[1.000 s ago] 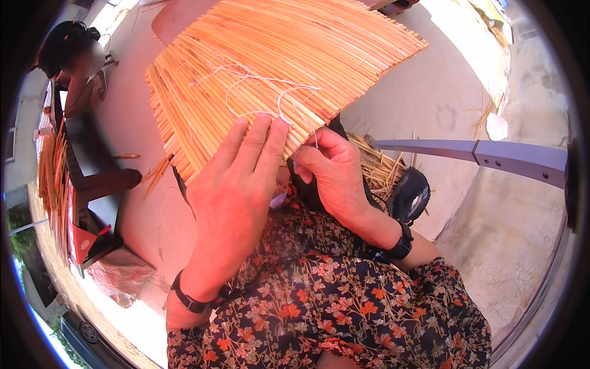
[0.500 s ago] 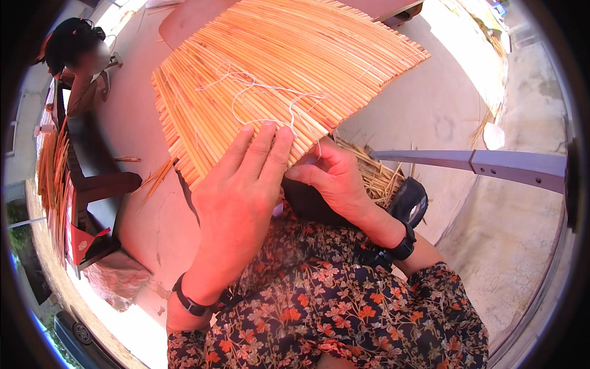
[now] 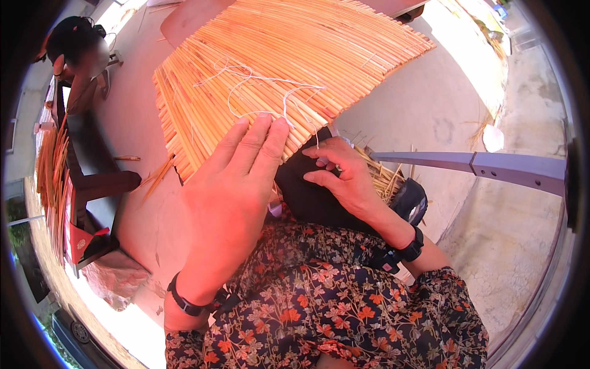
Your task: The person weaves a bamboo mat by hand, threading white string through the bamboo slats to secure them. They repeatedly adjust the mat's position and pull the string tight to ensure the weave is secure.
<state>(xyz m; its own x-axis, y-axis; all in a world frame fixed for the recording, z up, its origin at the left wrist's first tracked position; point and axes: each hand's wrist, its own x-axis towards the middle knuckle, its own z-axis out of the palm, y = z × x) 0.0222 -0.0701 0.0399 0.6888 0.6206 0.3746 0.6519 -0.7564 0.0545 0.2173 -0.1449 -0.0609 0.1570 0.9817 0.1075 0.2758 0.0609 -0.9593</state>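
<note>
A fan-shaped mat of pale reeds [image 3: 270,55] fills the upper middle, with loose white thread looped over its lower part. My left hand [image 3: 230,181] grips the mat's near edge, fingers close together on top, thumb hidden. My right hand [image 3: 350,181] is just right of that edge over black cloth [image 3: 295,187], its thumb and index finger apart and other fingers curled; anything small among them is unclear. A strand of thread hangs from the mat beside the right fingertips. A floral garment [image 3: 326,301] covers my body below.
A person [image 3: 74,46] is at upper left beside a dark bench [image 3: 98,181] with reed bundles [image 3: 52,184]. A straw pile [image 3: 381,172] lies right of my hands. A grey metal bar [image 3: 516,172] crosses the right side above a concrete floor [image 3: 430,104]; a car [image 3: 77,329] shows lower left.
My right hand has drawn out from beneath the mat's edge, slightly rightward, its thumb and index finger parting. More black cloth shows there. My left hand has shifted slightly with the mat.
</note>
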